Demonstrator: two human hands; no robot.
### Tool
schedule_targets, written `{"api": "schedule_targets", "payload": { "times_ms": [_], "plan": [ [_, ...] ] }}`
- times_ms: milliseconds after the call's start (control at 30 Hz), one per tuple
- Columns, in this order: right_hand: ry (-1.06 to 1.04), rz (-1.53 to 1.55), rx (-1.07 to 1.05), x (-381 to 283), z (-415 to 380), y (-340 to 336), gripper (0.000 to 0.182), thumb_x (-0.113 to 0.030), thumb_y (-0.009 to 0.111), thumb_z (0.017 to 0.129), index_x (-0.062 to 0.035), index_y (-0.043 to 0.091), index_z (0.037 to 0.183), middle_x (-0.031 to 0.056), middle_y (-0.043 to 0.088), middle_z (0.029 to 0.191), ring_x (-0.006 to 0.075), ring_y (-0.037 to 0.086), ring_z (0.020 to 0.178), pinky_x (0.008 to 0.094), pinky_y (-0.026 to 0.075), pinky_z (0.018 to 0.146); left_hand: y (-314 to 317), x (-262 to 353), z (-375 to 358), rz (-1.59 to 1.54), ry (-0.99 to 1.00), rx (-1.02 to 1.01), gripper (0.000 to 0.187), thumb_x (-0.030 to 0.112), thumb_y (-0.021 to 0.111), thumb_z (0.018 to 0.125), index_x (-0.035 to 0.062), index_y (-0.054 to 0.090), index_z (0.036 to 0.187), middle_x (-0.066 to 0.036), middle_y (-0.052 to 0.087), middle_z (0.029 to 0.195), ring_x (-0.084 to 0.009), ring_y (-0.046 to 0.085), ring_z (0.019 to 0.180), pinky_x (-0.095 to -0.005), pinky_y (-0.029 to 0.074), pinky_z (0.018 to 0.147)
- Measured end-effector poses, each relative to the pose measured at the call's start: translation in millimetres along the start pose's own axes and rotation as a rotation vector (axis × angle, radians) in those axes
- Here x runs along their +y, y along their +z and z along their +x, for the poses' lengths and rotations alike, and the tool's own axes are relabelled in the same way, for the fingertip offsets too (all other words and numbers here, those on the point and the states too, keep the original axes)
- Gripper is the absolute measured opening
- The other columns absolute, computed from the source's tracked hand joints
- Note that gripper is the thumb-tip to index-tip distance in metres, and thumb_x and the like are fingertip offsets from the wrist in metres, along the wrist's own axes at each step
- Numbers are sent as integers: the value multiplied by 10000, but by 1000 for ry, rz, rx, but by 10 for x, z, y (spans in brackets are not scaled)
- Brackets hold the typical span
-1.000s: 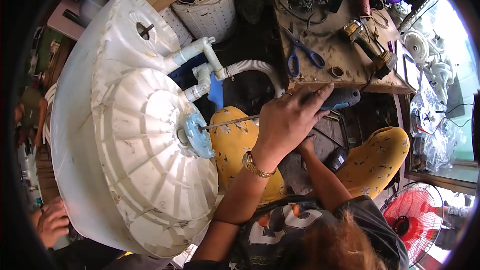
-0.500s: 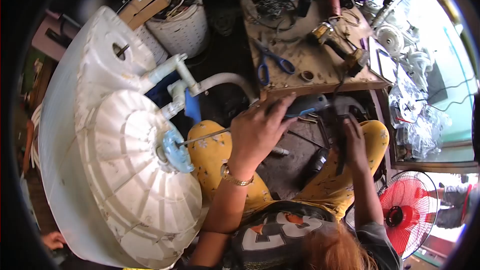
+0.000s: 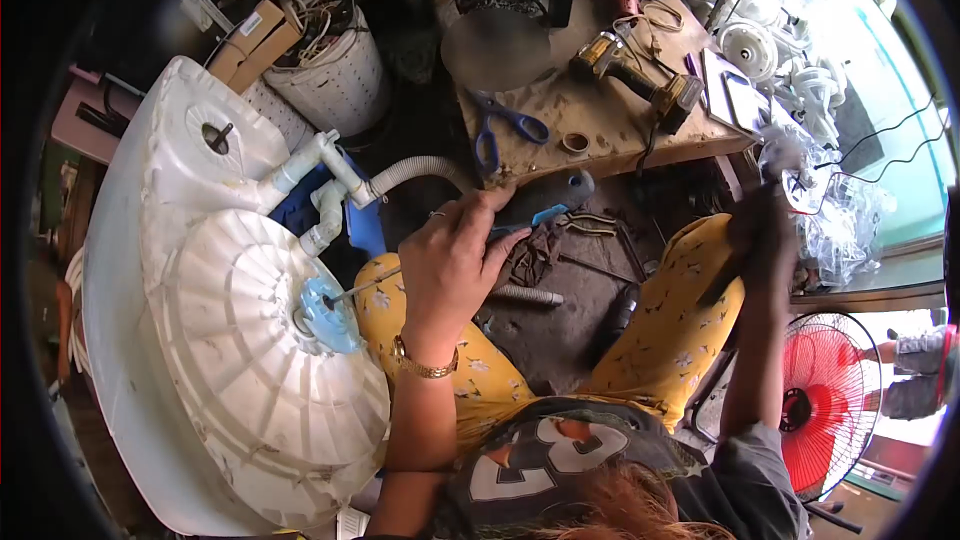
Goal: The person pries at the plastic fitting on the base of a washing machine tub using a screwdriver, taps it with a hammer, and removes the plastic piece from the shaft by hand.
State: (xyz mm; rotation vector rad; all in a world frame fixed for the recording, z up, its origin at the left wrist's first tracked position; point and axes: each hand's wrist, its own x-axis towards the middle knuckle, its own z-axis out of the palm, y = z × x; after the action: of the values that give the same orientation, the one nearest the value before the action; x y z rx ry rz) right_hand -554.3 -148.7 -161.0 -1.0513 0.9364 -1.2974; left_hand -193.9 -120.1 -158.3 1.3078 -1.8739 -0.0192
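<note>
My left hand (image 3: 440,265), with a gold watch at the wrist, is closed around a screwdriver with a dark and blue handle (image 3: 552,202). Its shaft (image 3: 372,282) runs left, the tip at a light-blue hub (image 3: 328,316). That hub sits in the middle of a white ribbed tub underside (image 3: 235,280), tipped on its side at my left. Raised on the right, over my knee, my right hand (image 3: 762,225) is closed on a hammer (image 3: 722,285). Motion blurs the hand and the hammer's head, which stands apart from the screwdriver's handle end.
Ahead, a wooden table (image 3: 620,145) bears blue scissors (image 3: 510,130), a cordless drill (image 3: 640,80) and a tape roll (image 3: 575,142). Grey pipes (image 3: 325,195) and a corrugated hose (image 3: 420,172) project from the tub. Tools lie on the floor; a red fan (image 3: 825,405) stands right.
The hammer has swung up and right with my right hand, away from the screwdriver's handle. My left hand keeps the screwdriver at the hub. The whole view has shifted a little.
</note>
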Motion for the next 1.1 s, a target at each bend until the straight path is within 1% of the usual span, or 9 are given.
{"api": "schedule_targets", "payload": {
  "times_ms": [33,167,267,367,567,633,767,833,1100],
  "plan": [
    [-78,116,522,-171,146,106,359,-382,436,998,-98,520,796,0,459,569,122,421,451,266,351,440,-15,9,6,-19,1,9,338,224,733,777,104,624,1073,-67,683,940,-263,661,792,-361,538,664],
    [-132,-795,124,830,-97,169,345,-327,406,1018,-31,561,1107,134,570,1058,211,540,1053,342,403,966,-64,91,15,-21,-14,-2,352,188,742,781,66,620,1088,-104,687,984,-277,670,854,-352,532,728],
    [-119,-1042,-135,799,-265,270,372,-277,397,1018,-1,518,1235,160,543,1216,223,452,1238,318,293,1084,-182,26,-3,-210,-107,6,387,145,752,781,24,596,1114,-140,685,1042,-291,676,913,-349,524,803],
    [-42,-50,488,-259,210,143,322,-335,422,1003,-138,454,751,-30,377,635,110,373,549,274,403,540,-200,53,-6,-127,-38,-48,385,148,757,773,35,595,1103,-135,683,1050,-306,670,907,-357,522,791],
    [-627,-1491,263,359,-312,190,243,-253,454,998,-37,565,1001,79,542,846,187,537,755,284,446,689,-148,83,-49,-59,21,5,416,183,738,767,91,608,1150,-81,663,918,-294,640,804,-376,512,673],
    [-615,-1496,92,594,-405,335,280,-230,467,991,-7,548,1141,129,583,1023,233,585,907,310,461,832,-166,44,-15,-111,58,31,409,175,735,767,87,606,1145,-84,668,936,-294,647,813,-367,519,666],
    [-85,-217,301,-669,-215,537,332,-352,414,1003,-78,579,911,7,499,692,132,459,555,259,395,472,-127,75,-98,-36,90,-70,409,163,726,776,83,597,1156,-81,671,948,-300,647,828,-371,522,674],
    [-472,146,-15,-572,-205,264,307,-317,407,1001,-85,578,897,-5,512,709,105,452,567,239,396,485,-110,76,-100,-51,73,-80,407,161,723,780,82,594,1158,-76,672,956,-302,645,832,-372,521,678],
    [14,-670,647,-31,-391,-87,378,-396,438,992,-68,601,1085,90,600,931,160,551,797,296,464,814,-48,72,-177,-24,38,-103,400,152,731,759,76,596,1128,-67,663,936,-295,620,792,-391,506,674]
  ]
}}
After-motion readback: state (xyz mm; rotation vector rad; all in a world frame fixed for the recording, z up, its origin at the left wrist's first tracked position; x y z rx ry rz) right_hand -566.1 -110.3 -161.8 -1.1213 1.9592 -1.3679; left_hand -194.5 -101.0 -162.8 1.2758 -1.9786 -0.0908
